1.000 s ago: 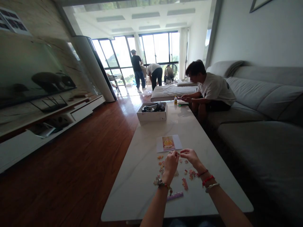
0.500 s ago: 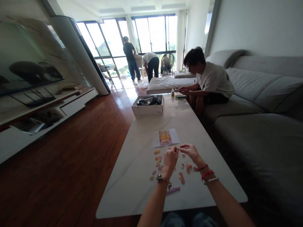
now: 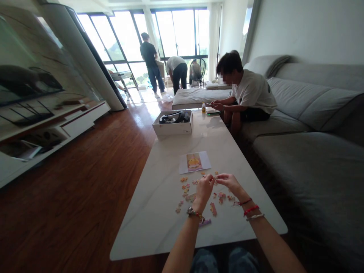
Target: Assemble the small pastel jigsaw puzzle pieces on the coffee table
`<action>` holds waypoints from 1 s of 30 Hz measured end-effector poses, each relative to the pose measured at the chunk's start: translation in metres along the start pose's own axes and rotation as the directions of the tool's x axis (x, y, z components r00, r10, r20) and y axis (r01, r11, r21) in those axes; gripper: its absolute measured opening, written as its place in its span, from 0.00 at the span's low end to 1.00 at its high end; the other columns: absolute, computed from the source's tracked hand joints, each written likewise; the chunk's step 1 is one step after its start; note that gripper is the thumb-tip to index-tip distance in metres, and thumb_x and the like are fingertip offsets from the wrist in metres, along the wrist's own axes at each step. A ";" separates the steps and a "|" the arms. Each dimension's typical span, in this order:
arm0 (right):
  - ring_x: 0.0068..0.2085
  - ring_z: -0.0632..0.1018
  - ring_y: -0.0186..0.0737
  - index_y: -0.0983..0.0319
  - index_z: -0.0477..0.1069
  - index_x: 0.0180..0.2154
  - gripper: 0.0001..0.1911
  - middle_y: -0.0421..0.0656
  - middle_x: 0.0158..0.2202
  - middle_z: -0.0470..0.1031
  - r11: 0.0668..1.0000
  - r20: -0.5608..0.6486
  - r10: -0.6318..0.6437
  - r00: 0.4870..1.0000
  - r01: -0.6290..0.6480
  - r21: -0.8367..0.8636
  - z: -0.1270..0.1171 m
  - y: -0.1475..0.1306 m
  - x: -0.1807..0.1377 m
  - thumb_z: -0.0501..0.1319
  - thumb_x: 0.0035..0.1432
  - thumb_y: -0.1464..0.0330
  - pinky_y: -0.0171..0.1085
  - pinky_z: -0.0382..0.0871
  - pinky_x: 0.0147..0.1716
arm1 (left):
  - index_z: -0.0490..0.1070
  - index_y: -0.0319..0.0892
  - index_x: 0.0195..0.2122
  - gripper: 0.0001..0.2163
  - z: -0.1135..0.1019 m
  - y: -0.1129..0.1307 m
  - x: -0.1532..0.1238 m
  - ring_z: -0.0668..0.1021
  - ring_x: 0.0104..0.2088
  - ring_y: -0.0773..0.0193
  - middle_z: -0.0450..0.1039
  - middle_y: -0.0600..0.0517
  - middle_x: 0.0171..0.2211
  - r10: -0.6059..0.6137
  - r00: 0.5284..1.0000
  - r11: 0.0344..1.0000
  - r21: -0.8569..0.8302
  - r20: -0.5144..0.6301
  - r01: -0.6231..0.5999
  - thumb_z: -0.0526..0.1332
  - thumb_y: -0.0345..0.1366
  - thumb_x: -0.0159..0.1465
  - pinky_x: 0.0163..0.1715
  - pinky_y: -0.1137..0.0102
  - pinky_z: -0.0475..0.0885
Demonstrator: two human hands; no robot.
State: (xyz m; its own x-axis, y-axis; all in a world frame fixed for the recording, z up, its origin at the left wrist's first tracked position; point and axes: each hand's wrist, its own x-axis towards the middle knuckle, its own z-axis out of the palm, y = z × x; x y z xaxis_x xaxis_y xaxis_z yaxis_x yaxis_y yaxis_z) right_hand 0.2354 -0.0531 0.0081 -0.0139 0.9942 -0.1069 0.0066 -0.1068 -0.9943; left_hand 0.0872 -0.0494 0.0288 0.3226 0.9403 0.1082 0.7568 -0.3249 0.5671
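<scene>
My left hand [image 3: 205, 188] and my right hand [image 3: 230, 182] meet above the white table, fingertips pinched together. Between them is a small jigsaw puzzle piece [image 3: 215, 178], mostly covered by the fingers. Loose puzzle pieces [image 3: 185, 186] lie left of my left hand. More pink pieces [image 3: 222, 197] lie below my right hand. A joined pink strip of puzzle pieces [image 3: 213, 209] rests nearer to me, and a purple strip [image 3: 205, 222] is partly behind my left wrist. Just beyond the hands, a paper with a printed yellow picture [image 3: 194, 162] lies flat.
Farther along the marble-patterned table [image 3: 148, 197] stands a white box [image 3: 172, 129] with dark gear inside. A small bottle [image 3: 203, 107] is near the far end. One person [image 3: 250, 93] sits on the grey sofa [image 3: 309, 151]; others are by the windows.
The camera view has shifted slightly, so the table and room sit a little further left and higher. My hands stay pinched together, their fingertips slightly closer.
</scene>
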 end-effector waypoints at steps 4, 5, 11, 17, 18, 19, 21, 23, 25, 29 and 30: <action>0.29 0.75 0.37 0.67 0.73 0.29 0.19 0.45 0.28 0.75 0.995 -0.033 0.072 0.997 -0.070 0.072 -0.007 0.009 -0.014 0.65 0.36 0.59 0.38 0.71 0.33 | 0.68 0.43 0.34 0.09 0.004 0.004 -0.005 0.72 0.32 0.68 0.72 0.51 0.32 0.035 0.996 0.999 0.000 0.079 -0.035 0.50 0.38 0.60 0.31 0.75 0.63; 0.27 0.75 0.36 0.67 0.73 0.29 0.19 0.44 0.27 0.75 0.994 -0.070 0.087 0.994 -0.082 0.070 -0.011 0.013 -0.017 0.65 0.37 0.59 0.37 0.71 0.31 | 0.68 0.42 0.34 0.09 0.006 0.005 -0.007 0.72 0.32 0.68 0.72 0.51 0.32 0.032 0.995 0.999 0.014 0.100 -0.034 0.50 0.38 0.60 0.31 0.75 0.63; 0.21 0.72 0.32 0.67 0.71 0.35 0.15 0.42 0.22 0.73 0.971 -0.328 0.083 0.941 -0.150 -0.185 -0.039 0.050 -0.031 0.60 0.44 0.65 0.32 0.68 0.22 | 0.67 0.42 0.37 0.10 0.016 0.002 -0.014 0.73 0.35 0.66 0.71 0.49 0.36 -0.048 0.985 0.991 0.130 0.167 0.027 0.49 0.35 0.60 0.33 0.74 0.63; 0.21 0.71 0.34 0.63 0.72 0.26 0.06 0.40 0.19 0.72 0.862 -0.334 0.045 0.941 -0.206 -0.464 -0.046 0.075 -0.038 0.58 0.42 0.70 0.33 0.64 0.24 | 0.67 0.42 0.39 0.10 0.026 -0.005 -0.023 0.73 0.34 0.66 0.71 0.48 0.35 -0.161 0.965 0.972 0.204 0.208 0.118 0.49 0.35 0.60 0.30 0.74 0.63; 0.22 0.72 0.35 0.62 0.72 0.24 0.05 0.40 0.20 0.72 0.843 -0.335 0.036 0.942 -0.208 -0.496 -0.046 0.078 -0.038 0.59 0.41 0.71 0.34 0.64 0.26 | 0.67 0.42 0.39 0.10 0.027 -0.008 -0.026 0.73 0.34 0.65 0.71 0.48 0.35 -0.171 0.963 0.970 0.207 0.209 0.128 0.50 0.35 0.60 0.30 0.74 0.63; 0.24 0.72 0.35 0.62 0.72 0.23 0.04 0.40 0.20 0.72 0.824 -0.334 0.025 0.942 -0.209 -0.527 -0.045 0.080 -0.039 0.59 0.40 0.72 0.34 0.64 0.28 | 0.67 0.42 0.38 0.10 0.027 -0.012 -0.031 0.73 0.34 0.65 0.71 0.47 0.36 -0.180 0.962 0.969 0.208 0.205 0.137 0.50 0.35 0.59 0.30 0.74 0.63; 0.27 0.73 0.37 0.62 0.72 0.22 0.04 0.41 0.22 0.73 0.787 -0.325 0.004 0.946 -0.203 -0.582 -0.045 0.082 -0.038 0.59 0.39 0.73 0.35 0.64 0.31 | 0.67 0.41 0.37 0.09 0.025 -0.021 -0.041 0.73 0.34 0.66 0.71 0.48 0.35 -0.199 0.961 0.965 0.208 0.192 0.159 0.50 0.34 0.59 0.31 0.74 0.63; 0.28 0.73 0.38 0.62 0.73 0.24 0.05 0.43 0.24 0.73 0.754 -0.314 -0.018 0.949 -0.194 -0.627 -0.046 0.083 -0.033 0.59 0.40 0.73 0.35 0.64 0.32 | 0.67 0.41 0.36 0.09 0.022 -0.030 -0.052 0.73 0.34 0.66 0.71 0.48 0.35 -0.207 0.963 0.965 0.199 0.174 0.171 0.50 0.34 0.59 0.31 0.74 0.63; 0.30 0.73 0.38 0.64 0.73 0.28 0.08 0.44 0.28 0.73 0.726 -0.312 -0.042 0.949 -0.186 -0.663 -0.049 0.081 -0.022 0.57 0.43 0.72 0.35 0.64 0.34 | 0.68 0.41 0.35 0.09 0.018 -0.038 -0.061 0.73 0.34 0.67 0.71 0.49 0.34 -0.221 0.963 0.964 0.186 0.157 0.191 0.49 0.33 0.60 0.32 0.74 0.63; 0.37 0.72 0.39 0.66 0.71 0.38 0.14 0.49 0.38 0.70 0.671 -0.294 -0.099 0.951 -0.155 -0.725 -0.049 0.073 0.015 0.56 0.48 0.70 0.35 0.63 0.40 | 0.67 0.40 0.35 0.08 0.013 -0.047 -0.074 0.72 0.32 0.68 0.71 0.49 0.34 -0.282 0.948 0.954 0.147 0.147 0.261 0.50 0.34 0.59 0.32 0.75 0.63; 0.39 0.71 0.39 0.66 0.70 0.40 0.15 0.49 0.40 0.69 0.658 -0.279 -0.106 0.955 -0.143 -0.739 -0.046 0.071 0.025 0.58 0.47 0.70 0.35 0.62 0.41 | 0.67 0.40 0.35 0.08 0.012 -0.048 -0.076 0.72 0.32 0.68 0.70 0.49 0.34 -0.284 0.947 0.955 0.133 0.149 0.266 0.50 0.33 0.59 0.31 0.75 0.63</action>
State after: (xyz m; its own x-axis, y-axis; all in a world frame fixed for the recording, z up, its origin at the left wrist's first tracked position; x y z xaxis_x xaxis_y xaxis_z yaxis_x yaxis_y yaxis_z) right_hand 0.2818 -0.0347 -0.0647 0.2646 0.9643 0.0051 0.7455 -0.2013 -0.6354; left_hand 0.0336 -0.1066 -0.0165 0.1750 0.9679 -0.1803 0.8841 -0.0739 0.4615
